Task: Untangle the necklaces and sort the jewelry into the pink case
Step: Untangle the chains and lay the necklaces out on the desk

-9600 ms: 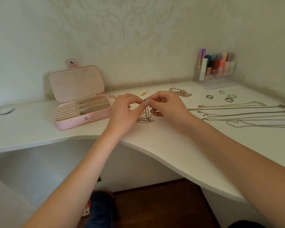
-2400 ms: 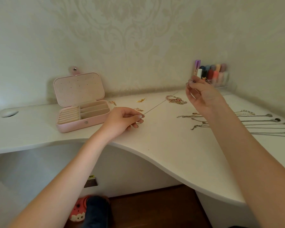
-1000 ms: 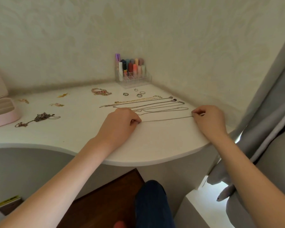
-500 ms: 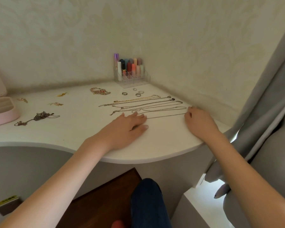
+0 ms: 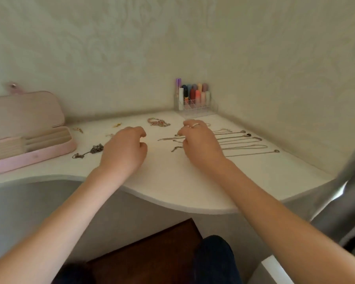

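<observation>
The pink case (image 5: 39, 154) lies open at the left of the white desk (image 5: 172, 181). A small tangled clump of necklaces (image 5: 94, 149) lies between the case and my left hand (image 5: 123, 152). That hand hovers with loosely curled fingers and holds nothing. My right hand (image 5: 201, 144), fingers also loosely curled, covers the left ends of several straightened necklaces (image 5: 244, 147) laid in rows. A ring (image 5: 195, 125) shows at its fingertips; I cannot tell whether they touch it.
A beaded bracelet (image 5: 158, 122) and small gold earrings (image 5: 117, 125) lie near the back wall. A clear organizer of lipsticks (image 5: 195, 103) stands in the corner. A grey curtain (image 5: 346, 181) hangs at the right, past the desk's curved edge.
I laid the freed necklace in the row at the right and let go of it. Both hands have moved left and their fingers have curled. My view has swung left, showing the case.
</observation>
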Demonstrator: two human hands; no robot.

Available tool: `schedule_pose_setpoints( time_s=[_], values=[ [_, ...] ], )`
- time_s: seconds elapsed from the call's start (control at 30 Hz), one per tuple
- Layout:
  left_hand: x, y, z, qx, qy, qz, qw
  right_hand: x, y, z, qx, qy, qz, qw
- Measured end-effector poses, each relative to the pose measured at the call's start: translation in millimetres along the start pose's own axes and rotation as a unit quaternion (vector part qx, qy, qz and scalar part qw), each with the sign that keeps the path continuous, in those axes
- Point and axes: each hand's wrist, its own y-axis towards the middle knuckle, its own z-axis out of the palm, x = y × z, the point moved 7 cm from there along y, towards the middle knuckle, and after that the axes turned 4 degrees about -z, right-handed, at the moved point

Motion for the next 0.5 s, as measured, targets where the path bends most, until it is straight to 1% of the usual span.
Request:
schedule_pose_setpoints(
  time_s=[0.03,0.1,0.17,0.27,0.3,0.37,0.43,0.5],
  values=[
    [18,5,-8,0.000,0.038,-0.025,0.999,22,16,12,0.015,0.015,-0.026,0.999],
    [54,14,-18,0.025,0.113,-0.061,0.991,63,46,36,0.044,0.052,-0.071,0.995],
    [85,17,-22,0.049,0.158,-0.080,0.983,101,73,61,0.088,0.107,-0.107,0.985],
    [118,21,-17,0.064,0.146,-0.083,0.984,146,95,105,0.182,0.163,-0.160,0.957],
    [125,23,-13,0.061,0.130,-0.076,0.987,154,97,117,0.191,0.167,-0.172,0.952],
    [132,30,-7,0.034,0.105,-0.052,0.993,158,100,132,0.165,0.192,-0.178,0.951],
    [134,39,-6,-0.021,0.079,-0.032,0.996,153,108,137,0.134,0.200,-0.178,0.954],
    [135,47,-2,-0.050,0.048,-0.033,0.997,143,114,135,0.104,0.239,-0.154,0.953]
  ],
)
